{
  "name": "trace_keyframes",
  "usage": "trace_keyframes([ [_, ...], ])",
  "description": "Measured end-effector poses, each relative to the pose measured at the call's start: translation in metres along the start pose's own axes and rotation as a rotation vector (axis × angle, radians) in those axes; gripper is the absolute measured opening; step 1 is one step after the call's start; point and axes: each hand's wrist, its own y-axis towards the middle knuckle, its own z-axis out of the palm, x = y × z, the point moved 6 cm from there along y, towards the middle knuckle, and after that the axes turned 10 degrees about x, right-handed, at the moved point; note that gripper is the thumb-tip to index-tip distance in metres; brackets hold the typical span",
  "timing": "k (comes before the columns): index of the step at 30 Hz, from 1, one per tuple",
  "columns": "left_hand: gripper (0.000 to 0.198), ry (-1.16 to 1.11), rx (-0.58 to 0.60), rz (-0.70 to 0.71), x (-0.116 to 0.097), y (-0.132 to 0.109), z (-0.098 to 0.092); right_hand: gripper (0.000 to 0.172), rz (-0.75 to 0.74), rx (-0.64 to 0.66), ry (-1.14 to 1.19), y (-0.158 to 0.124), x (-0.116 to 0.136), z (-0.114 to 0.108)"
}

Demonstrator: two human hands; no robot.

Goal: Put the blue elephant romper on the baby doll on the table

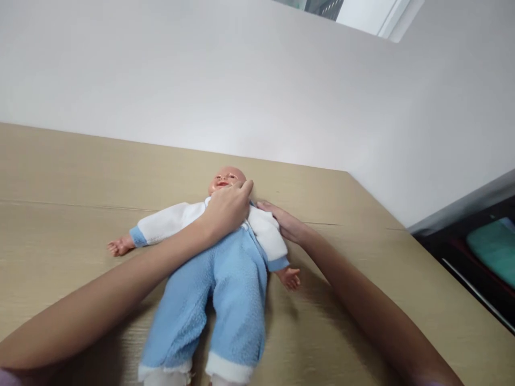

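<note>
A baby doll (227, 176) lies on its back on a wooden table, its head toward the wall. It wears a fleece outfit (237, 289) with blue legs, a white top and blue cuffs. Across its chest reaches my left hand (229, 209), fingers curled closed on the outfit near the collar; the fingertips are hidden. My right hand (284, 221) holds the white sleeve (267, 233) at the doll's shoulder, its fingers partly behind the fabric. Both doll arms stretch outward, with the plastic hands bare.
The table (60, 171) has a seam running across it and meets a pale wall (161, 75). Its right edge slants down toward a dark object (450, 236) with a green item (493, 249) on it. A window opening (362, 16) shows at the top.
</note>
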Motion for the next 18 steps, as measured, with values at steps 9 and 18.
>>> trace_keyframes([
  [9, 0.029, 0.072, -0.015, -0.038, 0.016, -0.001, -0.008, 0.07, 0.436, 0.26, -0.844, -0.07, 0.062, -0.023],
  [18, 0.028, 0.054, -0.125, 0.077, 0.015, -0.016, -0.011, 0.063, 0.426, 0.371, -1.062, -0.046, 0.041, -0.031],
])
